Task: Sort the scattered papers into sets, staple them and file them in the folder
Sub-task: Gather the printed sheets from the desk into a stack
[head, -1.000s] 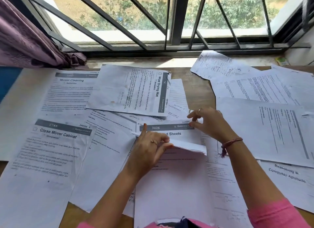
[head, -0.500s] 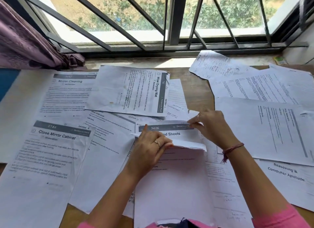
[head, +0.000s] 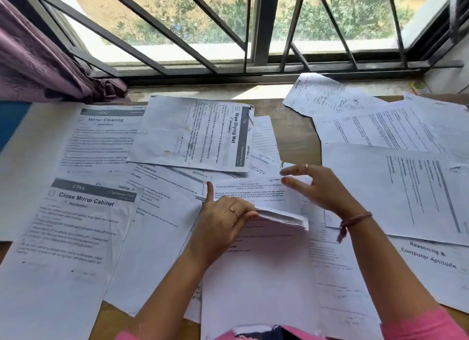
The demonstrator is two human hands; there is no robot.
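Head view. I hold a folded stack of papers (head: 266, 200) at the centre of the wooden table (head: 299, 136), on top of the loose sheets spread there. The stack's long axis runs left to right across the view, slightly lower at its right end. Its layered edges face me along the near side. The top sheet's print reads upright from my position.

My left hand (head: 223, 225) grips the stack at its left near corner: the thumb points up across the top sheet, and the fingers curl around the near edge. My right hand (head: 322, 190) sits at the stack's right far corner with the fingers extended and parted, the fingertips touching the top sheet near the handwritten "SECTION" mark. It clasps nothing.

The "Wipe Drying Mat" sheet (head: 198, 134) lies just beyond the stack, its print turned sideways. The "Close Mirror Cabinet" sheet (head: 71, 233) lies to the left.
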